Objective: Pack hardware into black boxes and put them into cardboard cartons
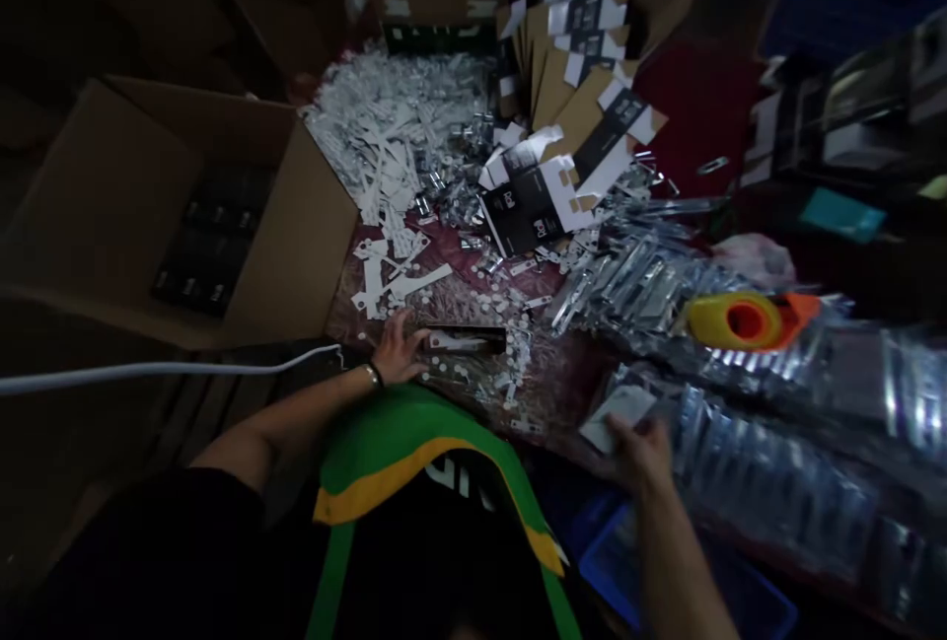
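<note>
My left hand (400,352) rests on the work surface with its fingers apart, at the left end of a small, narrow dark box (468,346). The box lies with its open side up, and something pale and flat shows inside. Whether my fingers touch its end is hard to tell. My right hand (642,448) is closed on a pale, shiny flat packet (619,416), beside the rows of silvery plastic-wrapped packets (769,458) on the right. The dim light hides what the packet contains.
A large carton (311,216) with dark boxes inside stands left. Small metal and white parts (400,117) lie heaped at the back, beside flattened printed boxes (525,211). A yellow-orange tape dispenser (729,321) sits on packets; a blue crate (611,556) is below right.
</note>
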The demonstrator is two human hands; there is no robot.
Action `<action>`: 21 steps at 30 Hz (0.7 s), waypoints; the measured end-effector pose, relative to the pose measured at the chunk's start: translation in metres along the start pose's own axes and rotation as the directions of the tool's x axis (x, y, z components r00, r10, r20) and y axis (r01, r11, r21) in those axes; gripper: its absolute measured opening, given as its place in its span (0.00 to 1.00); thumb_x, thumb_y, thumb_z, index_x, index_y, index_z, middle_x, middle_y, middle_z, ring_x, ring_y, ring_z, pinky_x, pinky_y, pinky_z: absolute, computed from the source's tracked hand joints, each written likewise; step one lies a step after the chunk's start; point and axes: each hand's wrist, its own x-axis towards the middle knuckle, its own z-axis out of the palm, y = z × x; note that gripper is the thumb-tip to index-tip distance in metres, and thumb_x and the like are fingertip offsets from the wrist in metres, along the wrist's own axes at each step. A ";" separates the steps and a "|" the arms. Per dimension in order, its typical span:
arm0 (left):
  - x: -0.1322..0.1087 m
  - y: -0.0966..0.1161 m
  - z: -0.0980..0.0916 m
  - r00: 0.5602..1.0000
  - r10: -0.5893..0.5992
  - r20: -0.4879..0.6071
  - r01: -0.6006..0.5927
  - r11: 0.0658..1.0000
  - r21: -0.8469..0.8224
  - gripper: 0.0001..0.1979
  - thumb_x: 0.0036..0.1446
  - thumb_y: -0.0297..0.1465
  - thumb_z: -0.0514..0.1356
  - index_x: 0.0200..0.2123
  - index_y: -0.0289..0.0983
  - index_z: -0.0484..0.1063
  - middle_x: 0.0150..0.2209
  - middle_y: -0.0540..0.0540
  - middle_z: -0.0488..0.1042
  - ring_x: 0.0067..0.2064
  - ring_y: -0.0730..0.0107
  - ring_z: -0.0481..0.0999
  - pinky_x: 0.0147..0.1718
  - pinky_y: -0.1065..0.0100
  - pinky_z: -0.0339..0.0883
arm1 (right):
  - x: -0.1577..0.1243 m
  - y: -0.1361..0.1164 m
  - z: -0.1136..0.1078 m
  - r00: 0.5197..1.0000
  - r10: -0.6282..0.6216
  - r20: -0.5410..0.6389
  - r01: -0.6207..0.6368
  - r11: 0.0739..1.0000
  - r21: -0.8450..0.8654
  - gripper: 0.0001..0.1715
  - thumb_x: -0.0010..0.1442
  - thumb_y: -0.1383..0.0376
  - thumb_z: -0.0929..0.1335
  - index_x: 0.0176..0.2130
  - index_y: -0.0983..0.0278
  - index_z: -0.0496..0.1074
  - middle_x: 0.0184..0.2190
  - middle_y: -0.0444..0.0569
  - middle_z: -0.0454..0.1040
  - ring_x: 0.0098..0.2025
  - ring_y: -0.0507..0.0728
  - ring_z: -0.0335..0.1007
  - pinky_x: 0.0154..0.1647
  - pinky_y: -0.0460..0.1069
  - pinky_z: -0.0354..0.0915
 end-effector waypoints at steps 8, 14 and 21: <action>0.060 -0.032 0.042 0.977 0.168 0.132 -0.134 0.963 -0.233 0.26 0.53 0.25 0.65 0.57 0.34 0.68 0.64 0.31 0.66 0.64 0.50 0.72 0.61 0.48 0.71 | -0.041 -0.172 0.184 0.663 -0.551 0.507 0.585 0.804 0.108 0.19 0.60 0.66 0.66 0.50 0.62 0.77 0.52 0.59 0.80 0.58 0.65 0.74 0.64 0.63 0.67; 0.037 -0.071 0.011 0.970 0.235 -0.057 -0.241 0.917 -0.319 0.20 0.54 0.26 0.61 0.52 0.36 0.67 0.64 0.29 0.68 0.66 0.50 0.70 0.59 0.48 0.73 | 0.009 -0.188 0.191 0.672 -0.529 0.518 0.660 0.745 -0.095 0.19 0.71 0.61 0.60 0.47 0.61 0.78 0.42 0.58 0.81 0.46 0.63 0.78 0.53 0.56 0.72; 0.210 -0.101 -0.047 0.907 -0.363 -0.216 0.326 0.927 -0.188 0.30 0.59 0.19 0.54 0.65 0.32 0.66 0.65 0.30 0.64 0.66 0.52 0.69 0.66 0.52 0.65 | 0.132 -0.284 0.271 0.874 -0.201 0.442 0.460 0.635 -0.620 0.27 0.72 0.62 0.60 0.63 0.74 0.67 0.57 0.75 0.69 0.51 0.69 0.76 0.49 0.57 0.70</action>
